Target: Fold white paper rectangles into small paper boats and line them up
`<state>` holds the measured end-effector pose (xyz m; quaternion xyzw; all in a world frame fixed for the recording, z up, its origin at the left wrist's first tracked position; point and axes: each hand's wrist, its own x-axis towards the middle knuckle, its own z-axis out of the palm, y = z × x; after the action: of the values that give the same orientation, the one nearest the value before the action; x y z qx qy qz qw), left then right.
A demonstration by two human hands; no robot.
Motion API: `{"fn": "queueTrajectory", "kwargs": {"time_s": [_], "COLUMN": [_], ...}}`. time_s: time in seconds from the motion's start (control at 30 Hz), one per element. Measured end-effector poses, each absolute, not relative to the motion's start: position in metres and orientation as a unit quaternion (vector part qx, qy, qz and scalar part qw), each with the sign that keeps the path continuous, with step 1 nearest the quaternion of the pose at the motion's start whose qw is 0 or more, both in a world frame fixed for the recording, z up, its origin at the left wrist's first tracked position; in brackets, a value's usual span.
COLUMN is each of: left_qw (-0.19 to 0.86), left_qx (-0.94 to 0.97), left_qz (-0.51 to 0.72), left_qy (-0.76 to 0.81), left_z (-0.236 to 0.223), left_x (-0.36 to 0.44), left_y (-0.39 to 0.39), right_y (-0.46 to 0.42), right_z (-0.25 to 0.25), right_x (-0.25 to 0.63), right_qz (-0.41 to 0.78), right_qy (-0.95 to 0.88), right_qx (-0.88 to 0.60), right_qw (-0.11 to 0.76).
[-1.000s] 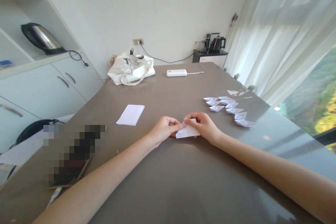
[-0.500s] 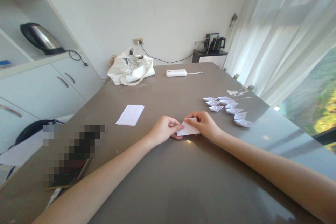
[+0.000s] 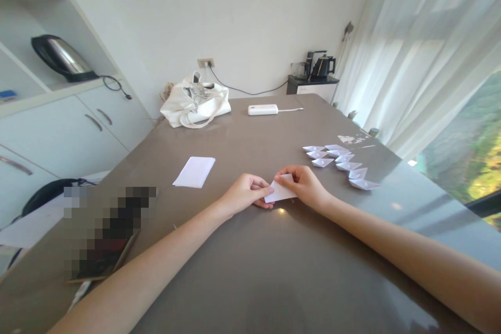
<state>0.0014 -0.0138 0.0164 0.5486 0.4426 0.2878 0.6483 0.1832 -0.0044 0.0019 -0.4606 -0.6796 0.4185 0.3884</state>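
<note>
Both hands, the left hand [image 3: 245, 195] and right hand [image 3: 303, 185], pinch a folded paper [image 3: 279, 194] above the table [image 3: 250, 271]; uneven finger pressure could skew its crease.

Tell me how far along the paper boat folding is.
Done: several folded paper boats sit clustered on the table. In hand: left hand and right hand pinch a part-folded white sheet. Left: a stack of flat paper lies unfolded.

The paper [image 3: 280, 194] is small, white and folded flat. It lies low on the worktop [image 3: 250, 271], pinched at its top edge.
</note>
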Motion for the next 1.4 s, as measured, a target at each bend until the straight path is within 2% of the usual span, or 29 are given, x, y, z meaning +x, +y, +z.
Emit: {"fn": "queueTrajectory", "kwargs": {"time_s": [0.17, 0.3, 0.4, 0.6, 0.83, 1.03, 1.2, 1.27, 1.4], "left_qw": [0.559, 0.564, 0.596, 0.584, 0.599, 0.606, 0.562, 0.537, 0.495], "left_qx": [0.617, 0.591, 0.562, 0.544, 0.531, 0.53, 0.566, 0.588, 0.622], "left_qz": [0.35, 0.377, 0.381, 0.413, 0.434, 0.438, 0.439, 0.44, 0.44], "left_qy": [0.429, 0.437, 0.429, 0.439, 0.413, 0.399, 0.412, 0.416, 0.418], "left_z": [0.013, 0.011, 0.01, 0.008, 0.01, 0.011, 0.011, 0.011, 0.01], "left_x": [0.003, 0.001, 0.002, 0.004, 0.002, 0.001, 0.0, -0.001, -0.002], "left_y": [-0.016, -0.014, -0.013, -0.014, -0.012, -0.011, -0.009, -0.009, -0.009], "right_y": [-0.01, -0.011, -0.012, -0.018, -0.021, -0.021, -0.02, -0.02, -0.018], "right_z": [0.004, 0.003, 0.002, 0.004, 0.009, 0.011, 0.01, 0.01, 0.006], "right_x": [0.179, 0.179, 0.18, 0.182, 0.184, 0.183, 0.181, 0.18, 0.178], "right_qz": [0.464, 0.48, 0.404, 0.142, 0.096, 0.1, 0.132, 0.195, 0.415], "right_qy": [-0.644, -0.595, -0.637, -0.798, -0.835, -0.83, -0.815, -0.791, -0.68], "right_qx": [-0.451, -0.436, -0.437, -0.376, -0.334, -0.319, -0.327, -0.351, -0.388], "right_qw": [0.408, 0.475, 0.489, 0.448, 0.426, 0.447, 0.459, 0.462, 0.464]}}
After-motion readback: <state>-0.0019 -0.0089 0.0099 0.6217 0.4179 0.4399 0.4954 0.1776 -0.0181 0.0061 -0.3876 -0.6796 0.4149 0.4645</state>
